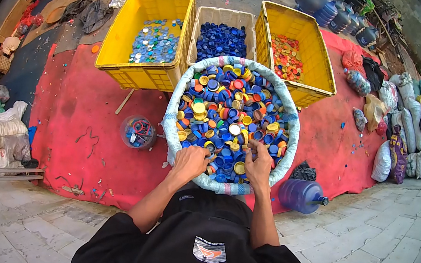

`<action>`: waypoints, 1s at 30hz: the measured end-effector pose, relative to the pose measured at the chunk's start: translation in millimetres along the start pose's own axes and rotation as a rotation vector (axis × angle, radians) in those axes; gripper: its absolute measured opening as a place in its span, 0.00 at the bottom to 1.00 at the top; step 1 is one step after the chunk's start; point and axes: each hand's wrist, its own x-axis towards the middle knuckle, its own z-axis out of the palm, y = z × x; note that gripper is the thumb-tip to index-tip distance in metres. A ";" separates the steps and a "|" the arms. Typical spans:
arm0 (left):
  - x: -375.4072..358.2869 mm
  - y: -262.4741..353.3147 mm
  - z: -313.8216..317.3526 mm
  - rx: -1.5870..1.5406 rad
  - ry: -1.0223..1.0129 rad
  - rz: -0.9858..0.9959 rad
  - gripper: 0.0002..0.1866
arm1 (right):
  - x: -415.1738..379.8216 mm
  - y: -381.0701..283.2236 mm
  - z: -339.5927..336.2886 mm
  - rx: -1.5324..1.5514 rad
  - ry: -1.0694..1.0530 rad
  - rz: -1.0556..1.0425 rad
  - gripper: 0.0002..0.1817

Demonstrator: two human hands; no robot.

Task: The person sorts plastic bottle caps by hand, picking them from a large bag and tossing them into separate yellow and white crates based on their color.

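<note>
A round basket point(291, 128) with a pale cloth-wrapped rim stands in front of me. Mixed plastic bottle caps point(234, 129) fill it, mostly blue, with yellow, orange, red, white and green ones. My left hand point(190, 162) rests on the caps at the near left side, fingers curled; whatever lies under its fingertips is hidden. At the near right, my right hand point(258, 165) reaches over the rim into the caps. Its thumb and forefinger are apart, and no cap shows clearly between them.
Beyond the basket stand a yellow crate point(110, 52) with light blue and green caps, a whitish crate point(197, 25) with dark blue caps, and another yellow crate point(315, 60) with orange-red caps. A clear tub point(139, 132) sits left, a water jug point(300, 195) right, filled sacks point(412, 125) farther right.
</note>
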 end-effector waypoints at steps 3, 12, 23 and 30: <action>0.2 0.5 4.6 0.006 0.010 -0.011 0.12 | -1.9 -3.4 0.9 -0.001 -0.025 -0.038 0.15; 4.2 8.6 1.4 -0.132 -0.038 -0.113 0.10 | -15.8 -31.9 -0.3 0.020 -0.181 -0.097 0.17; 11.9 -20.7 -17.7 -1.194 0.015 -0.225 0.10 | -27.2 -45.5 9.0 -0.291 -0.414 -0.324 0.13; 9.6 -31.1 -18.8 -1.693 0.106 -0.342 0.07 | -28.2 -48.0 28.9 -0.441 -0.459 -0.323 0.14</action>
